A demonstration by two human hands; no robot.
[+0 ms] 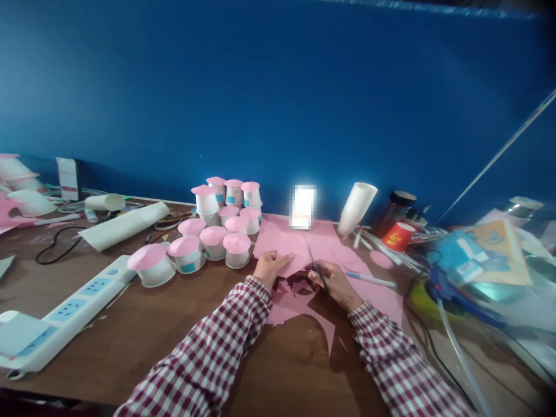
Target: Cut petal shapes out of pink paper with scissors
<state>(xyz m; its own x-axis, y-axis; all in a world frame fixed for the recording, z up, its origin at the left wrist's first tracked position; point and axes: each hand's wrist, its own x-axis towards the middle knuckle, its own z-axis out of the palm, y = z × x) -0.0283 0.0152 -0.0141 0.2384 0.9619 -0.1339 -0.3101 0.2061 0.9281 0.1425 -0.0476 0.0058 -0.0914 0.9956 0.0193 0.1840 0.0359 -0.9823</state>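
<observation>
The left hand [269, 267] pinches the pink paper [299, 246] flat on the table. Just right of it, the right hand [334, 284] grips scissors [316, 265], blades angled into the sheet.

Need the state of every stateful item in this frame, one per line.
left hand, pinching the pink paper
right hand, closed on scissors
scissors, blades pointing away, over the paper
pink paper, lying flat, partly cut up
small cups, upside down, pink discs on top
long cup stack, lying on its side
power strip, visible sockets empty
dark jar, lid on
red cup, upright
</observation>
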